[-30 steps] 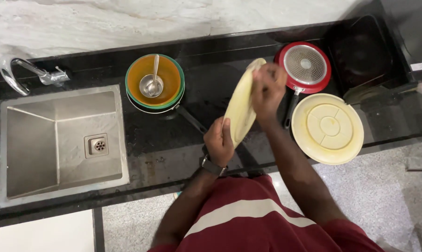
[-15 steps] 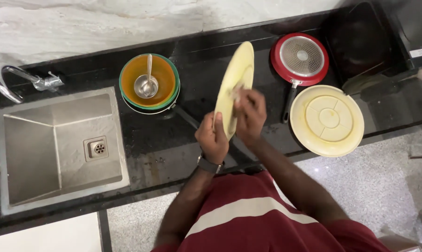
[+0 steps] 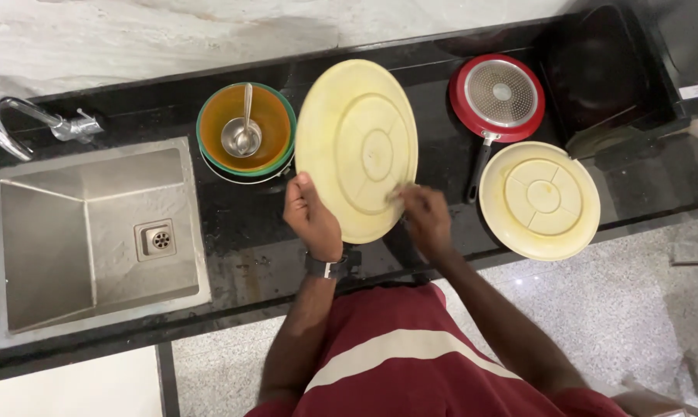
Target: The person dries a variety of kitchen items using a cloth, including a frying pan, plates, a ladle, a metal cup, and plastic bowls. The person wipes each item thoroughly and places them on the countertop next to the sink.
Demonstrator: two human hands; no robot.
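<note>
**While you're holding that plate up over the counter**

You're gripping the pale yellow round plate at its lower left rim with your left hand, fingers closed around the edge. Your right hand is pressing on its lower right face; can't tell what it's pinching. A second yellow plate is lying beside the red frying pan.

Sink far left; bowls beside it; held plate centre; pan behind second plate, right
</note>
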